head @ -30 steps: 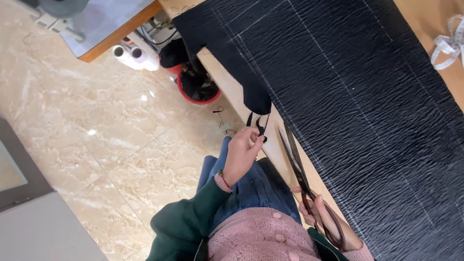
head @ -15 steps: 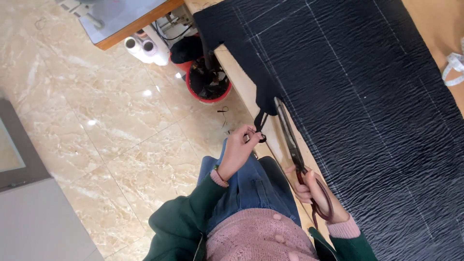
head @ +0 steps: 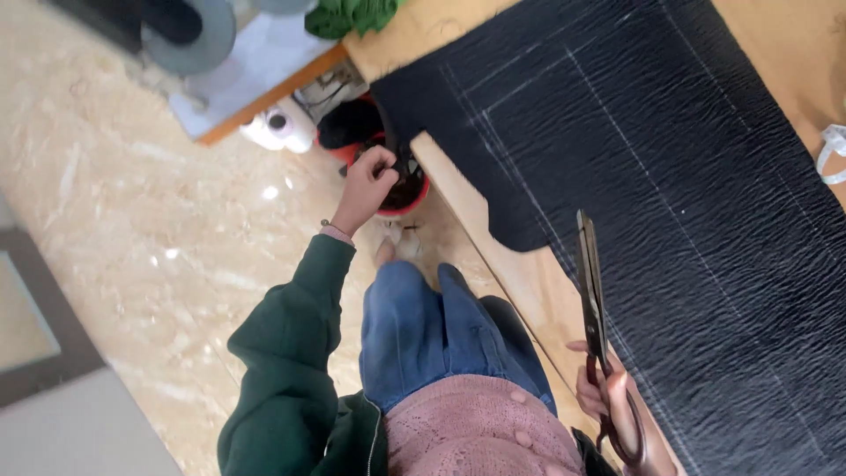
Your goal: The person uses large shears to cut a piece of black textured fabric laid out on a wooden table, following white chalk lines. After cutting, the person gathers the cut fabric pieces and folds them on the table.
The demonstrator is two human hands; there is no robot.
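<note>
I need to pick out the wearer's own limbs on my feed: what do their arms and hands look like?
The left hand is bare, with a thin band at the wrist, and its arm wears a loose dark green sleeve. The right hand is bare too; only a sliver of its sleeve shows at the frame's bottom edge.

floor point(head: 132, 220): glossy beige marble | wooden table point(head: 520, 273) | light grey cabinet point(head: 79, 432) lower left
</note>
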